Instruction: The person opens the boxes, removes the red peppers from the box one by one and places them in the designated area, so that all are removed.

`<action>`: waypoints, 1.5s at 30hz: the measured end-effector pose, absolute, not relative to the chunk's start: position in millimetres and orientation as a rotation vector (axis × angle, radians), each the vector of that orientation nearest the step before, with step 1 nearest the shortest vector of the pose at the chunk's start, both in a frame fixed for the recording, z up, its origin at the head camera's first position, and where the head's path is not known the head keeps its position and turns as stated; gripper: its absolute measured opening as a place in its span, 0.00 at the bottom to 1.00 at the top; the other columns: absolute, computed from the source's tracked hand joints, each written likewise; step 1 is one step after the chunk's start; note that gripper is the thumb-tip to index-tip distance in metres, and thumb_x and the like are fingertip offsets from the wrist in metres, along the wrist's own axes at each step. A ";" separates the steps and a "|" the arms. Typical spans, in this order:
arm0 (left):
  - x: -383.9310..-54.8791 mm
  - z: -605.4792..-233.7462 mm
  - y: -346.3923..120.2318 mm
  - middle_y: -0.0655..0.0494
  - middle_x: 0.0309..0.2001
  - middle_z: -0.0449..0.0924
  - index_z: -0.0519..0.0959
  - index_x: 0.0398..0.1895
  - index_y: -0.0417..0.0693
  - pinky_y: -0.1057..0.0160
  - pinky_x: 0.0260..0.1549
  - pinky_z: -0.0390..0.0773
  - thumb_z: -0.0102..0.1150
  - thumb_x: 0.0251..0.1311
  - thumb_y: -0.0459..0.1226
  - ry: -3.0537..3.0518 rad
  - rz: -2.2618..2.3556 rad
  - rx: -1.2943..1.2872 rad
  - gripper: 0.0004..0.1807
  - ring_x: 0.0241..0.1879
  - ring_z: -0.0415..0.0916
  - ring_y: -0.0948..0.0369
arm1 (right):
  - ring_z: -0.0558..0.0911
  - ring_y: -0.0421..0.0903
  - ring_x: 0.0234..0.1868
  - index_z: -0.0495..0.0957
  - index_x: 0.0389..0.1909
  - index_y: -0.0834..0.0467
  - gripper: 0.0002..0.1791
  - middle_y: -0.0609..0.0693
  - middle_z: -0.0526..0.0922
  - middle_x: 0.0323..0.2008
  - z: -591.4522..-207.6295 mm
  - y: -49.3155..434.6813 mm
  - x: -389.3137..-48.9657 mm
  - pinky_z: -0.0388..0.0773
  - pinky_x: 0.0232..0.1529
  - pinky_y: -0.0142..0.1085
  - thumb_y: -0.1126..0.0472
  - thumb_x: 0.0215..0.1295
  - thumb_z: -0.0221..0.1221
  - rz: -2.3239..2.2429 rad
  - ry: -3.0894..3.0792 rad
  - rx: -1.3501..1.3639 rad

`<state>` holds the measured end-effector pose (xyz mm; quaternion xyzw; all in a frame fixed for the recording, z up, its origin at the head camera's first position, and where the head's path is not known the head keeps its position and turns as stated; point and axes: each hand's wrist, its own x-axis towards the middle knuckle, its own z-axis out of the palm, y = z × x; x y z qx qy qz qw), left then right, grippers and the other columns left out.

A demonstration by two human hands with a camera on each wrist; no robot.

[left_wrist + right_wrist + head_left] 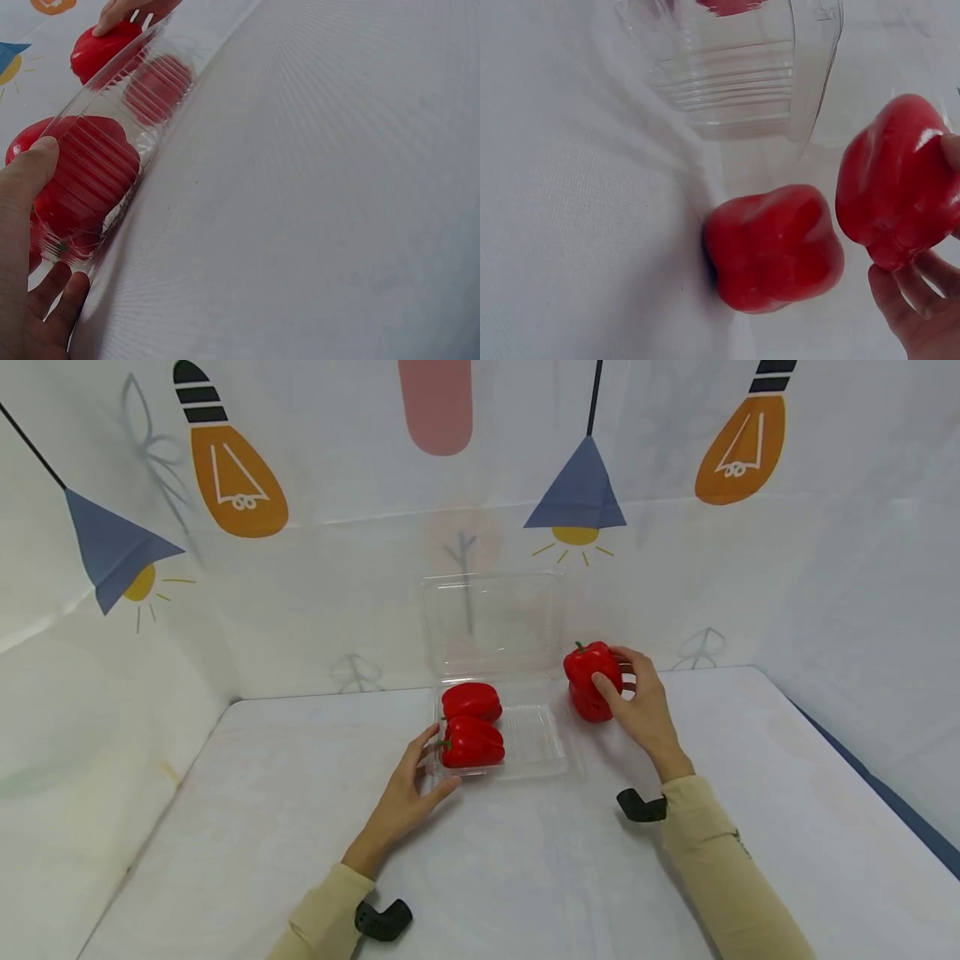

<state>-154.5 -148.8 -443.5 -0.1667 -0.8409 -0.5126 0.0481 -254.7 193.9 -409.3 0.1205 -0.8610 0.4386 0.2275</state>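
A clear plastic clamshell container [534, 727] lies on the table with its lid raised. Two red bell peppers, a rear one [471, 700] and a front one [472, 743], lie on their sides in its left half. My left hand [405, 797] spreads its thumb and fingers around the container's front left corner; whether it touches is hard to tell. To the right of the container, my right hand [645, 710] grips a red bell pepper [896, 180] between thumb and fingers, stem up in the head view. Another red bell pepper [776, 251] rests on the table just below it, partly hidden in the head view.
The transparent lid [491, 622] stands up behind the container, near the white patterned backdrop [360, 585]. A white cloth covers the table [247, 827]. Black curved pieces, one [384, 920] at the left wrist and another [642, 806] at the right, jut out from the sleeves.
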 end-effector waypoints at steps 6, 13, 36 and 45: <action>-154.7 -444.2 -148.9 0.43 0.72 0.55 0.51 0.73 0.48 0.43 0.60 0.69 0.64 0.57 0.39 -2.567 -1.547 -0.513 0.44 0.68 0.61 0.45 | 0.71 0.52 0.58 0.61 0.66 0.55 0.32 0.55 0.69 0.60 -410.7 198.3 -255.1 0.77 0.52 0.49 0.48 0.65 0.57 1.223 -2.382 0.268; -154.0 -443.3 -148.3 0.43 0.72 0.55 0.51 0.73 0.48 0.43 0.61 0.69 0.64 0.57 0.39 -2.574 -1.553 -0.505 0.44 0.68 0.60 0.45 | 0.72 0.53 0.57 0.60 0.66 0.56 0.32 0.57 0.70 0.60 -410.5 203.9 -256.4 0.77 0.52 0.52 0.47 0.66 0.55 1.240 -2.380 0.219; -155.6 -444.6 -149.3 0.43 0.72 0.55 0.51 0.73 0.47 0.43 0.60 0.69 0.64 0.57 0.39 -2.583 -1.537 -0.504 0.44 0.68 0.61 0.44 | 0.72 0.57 0.55 0.61 0.66 0.58 0.33 0.62 0.71 0.60 -414.2 223.6 -259.3 0.77 0.51 0.51 0.42 0.68 0.49 1.277 -2.395 0.026; -157.3 -445.1 -148.5 0.44 0.72 0.54 0.51 0.73 0.48 0.43 0.60 0.69 0.64 0.57 0.40 -2.579 -1.535 -0.505 0.44 0.68 0.60 0.45 | 0.70 0.57 0.58 0.59 0.67 0.57 0.34 0.61 0.69 0.62 -411.4 230.9 -259.5 0.76 0.53 0.54 0.41 0.68 0.48 1.302 -2.410 -0.025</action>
